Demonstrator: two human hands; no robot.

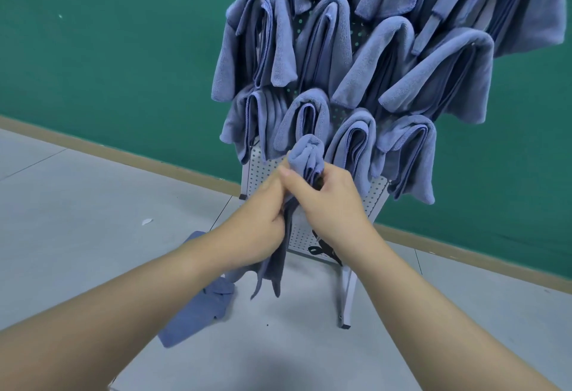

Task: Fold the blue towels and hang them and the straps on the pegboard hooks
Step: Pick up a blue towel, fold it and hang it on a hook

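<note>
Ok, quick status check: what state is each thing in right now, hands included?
Left hand: grips the lower part of the folded towel.
Right hand: pinches the folded towel near its top.
Folded towel: held doubled over against the pegboard.
Hung towels: folded, draped in rows.
Loose towel: crumpled on the floor.
Black strap: at the pegboard's bottom edge; hanging or not, unclear.

No writing, label, brand mark, number or sign can be read anywhere in the view.
</note>
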